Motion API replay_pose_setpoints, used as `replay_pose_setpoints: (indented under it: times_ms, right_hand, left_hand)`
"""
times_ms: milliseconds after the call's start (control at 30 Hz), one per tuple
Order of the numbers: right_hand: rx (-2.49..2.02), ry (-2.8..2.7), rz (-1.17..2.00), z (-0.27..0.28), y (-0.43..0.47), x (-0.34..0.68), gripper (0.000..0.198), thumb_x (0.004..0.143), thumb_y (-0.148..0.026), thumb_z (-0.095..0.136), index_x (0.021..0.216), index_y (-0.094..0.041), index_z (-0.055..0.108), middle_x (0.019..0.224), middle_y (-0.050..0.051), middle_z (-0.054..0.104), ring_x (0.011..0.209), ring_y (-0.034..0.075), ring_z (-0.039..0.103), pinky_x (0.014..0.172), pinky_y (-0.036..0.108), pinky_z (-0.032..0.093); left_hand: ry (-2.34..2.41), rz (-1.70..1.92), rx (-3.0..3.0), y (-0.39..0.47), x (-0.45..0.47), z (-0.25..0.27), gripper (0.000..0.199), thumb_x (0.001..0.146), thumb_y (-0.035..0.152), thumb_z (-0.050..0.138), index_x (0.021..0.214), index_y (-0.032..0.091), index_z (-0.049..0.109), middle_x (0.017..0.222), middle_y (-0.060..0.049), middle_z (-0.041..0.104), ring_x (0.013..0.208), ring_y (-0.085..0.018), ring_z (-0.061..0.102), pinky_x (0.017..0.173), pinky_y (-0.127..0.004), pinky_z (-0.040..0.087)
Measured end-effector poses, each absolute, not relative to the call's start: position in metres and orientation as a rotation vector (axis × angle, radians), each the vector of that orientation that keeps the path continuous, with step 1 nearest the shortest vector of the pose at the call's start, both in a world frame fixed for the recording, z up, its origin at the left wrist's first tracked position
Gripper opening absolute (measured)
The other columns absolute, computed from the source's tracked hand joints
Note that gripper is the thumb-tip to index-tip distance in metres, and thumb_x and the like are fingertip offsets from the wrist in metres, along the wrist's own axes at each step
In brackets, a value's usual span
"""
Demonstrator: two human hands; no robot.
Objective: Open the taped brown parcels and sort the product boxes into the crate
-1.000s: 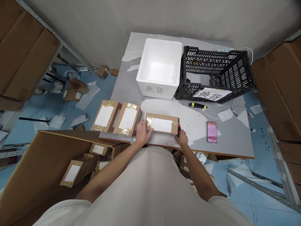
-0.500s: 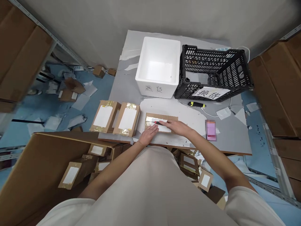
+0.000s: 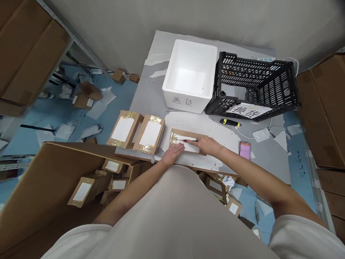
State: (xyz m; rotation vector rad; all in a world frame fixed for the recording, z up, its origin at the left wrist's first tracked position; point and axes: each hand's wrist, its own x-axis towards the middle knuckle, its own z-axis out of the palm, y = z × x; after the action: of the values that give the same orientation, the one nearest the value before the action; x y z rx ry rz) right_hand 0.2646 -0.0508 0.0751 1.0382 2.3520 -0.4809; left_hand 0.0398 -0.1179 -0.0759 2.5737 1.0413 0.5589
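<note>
A small cardboard box (image 3: 191,146) with clear tape and a white label lies on the table near its front edge. My left hand (image 3: 174,153) rests flat on the box's near left part, fingers stretched out. With my right hand (image 3: 208,145) I grip a slim red-and-black box cutter (image 3: 192,140), its tip pointing left over the box's top. My fingers partly hide the cutter, and the blade is hard to make out. Left of this box stand two taped boxes with white labels, one box (image 3: 149,133) nearer and another box (image 3: 122,128) farther left.
A white foam bin (image 3: 185,102) and a black plastic crate (image 3: 253,109) stand at the table's back. A yellow-and-black cutter (image 3: 230,122) and a pink blurred item (image 3: 245,150) lie to the right. At lower left, a large carton (image 3: 48,187) holds several boxes.
The view has shifted slightly, moving the tabletop things rightward in the picture. Both hands stay at the box; the right hand and cutter sit about the same place on it.
</note>
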Motion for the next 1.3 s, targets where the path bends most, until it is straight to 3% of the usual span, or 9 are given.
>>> replay_pose_setpoints:
  times_ms: [167,333,500,867,1000,1167,1300]
  right_hand:
    - [1.066,2.298,-0.457,0.086,-0.062,0.301,0.073,0.086,-0.003,0.035,0.146,-0.041,0.021,0.112,0.011,0.060,0.081,0.022,0.067,0.067,0.030,0.045]
    - [1.102,2.245,-0.411,0.090,-0.082,0.367,0.086,0.075,0.004,0.035,0.146,-0.043,0.021,0.104,0.008,0.061,0.068,0.018,0.065,0.057,0.026,0.038]
    - [1.145,2.269,-0.429,0.083,-0.099,0.403,0.086,0.075,0.002,0.035,0.146,-0.044,0.018,0.104,0.007,0.059,0.064,0.016,0.063,0.053,0.025,0.034]
    - [1.247,2.284,-0.501,0.080,-0.120,0.430,0.086,0.076,0.000,0.034,0.145,-0.048,0.015,0.104,0.004,0.056,0.062,0.013,0.057,0.055,0.025,0.036]
    - [1.539,2.251,-0.528,0.082,-0.143,0.447,0.074,0.085,-0.008,0.032,0.148,-0.042,0.013,0.108,0.007,0.055,0.071,0.018,0.058,0.058,0.028,0.042]
    - [2.282,1.959,-0.621,0.031,-0.165,0.407,0.064,0.092,-0.023,0.027,0.151,-0.017,0.002,0.116,0.016,0.050,0.084,0.023,0.059,0.072,0.034,0.049]
    - [2.465,1.596,-0.784,-0.038,-0.159,0.342,0.061,0.090,-0.019,0.026,0.149,-0.014,0.012,0.119,0.018,0.045,0.090,0.024,0.058,0.080,0.036,0.047]
  left_hand:
    - [1.060,0.533,2.599,-0.118,0.040,-0.076,0.051,0.086,0.000,0.030,0.131,0.013,0.050,0.131,-0.012,0.057,0.132,-0.020,0.042,0.107,-0.044,0.040]
    - [1.105,0.558,2.624,-0.117,0.043,-0.077,0.050,0.085,-0.001,0.030,0.128,0.013,0.053,0.126,-0.011,0.061,0.129,-0.020,0.047,0.106,-0.043,0.042]
    - [1.110,0.521,2.614,-0.117,0.044,-0.079,0.052,0.085,-0.001,0.032,0.130,0.016,0.052,0.127,-0.011,0.061,0.128,-0.020,0.047,0.107,-0.044,0.042]
    - [1.106,0.484,2.606,-0.116,0.044,-0.074,0.053,0.085,-0.001,0.031,0.131,0.015,0.050,0.127,-0.011,0.060,0.129,-0.021,0.047,0.106,-0.045,0.041]
    - [1.122,0.453,2.571,-0.117,0.045,-0.065,0.051,0.085,0.002,0.032,0.130,0.016,0.051,0.127,-0.012,0.060,0.127,-0.021,0.049,0.104,-0.045,0.042]
    - [1.211,0.427,2.541,-0.105,0.048,-0.034,0.046,0.090,0.027,0.046,0.135,0.019,0.046,0.139,-0.014,0.049,0.133,-0.028,0.040,0.106,-0.048,0.036]
    - [1.377,0.302,2.527,-0.080,0.052,-0.016,0.081,0.077,0.059,0.059,0.141,0.016,0.035,0.151,-0.021,0.025,0.140,-0.044,0.016,0.106,-0.066,0.019]
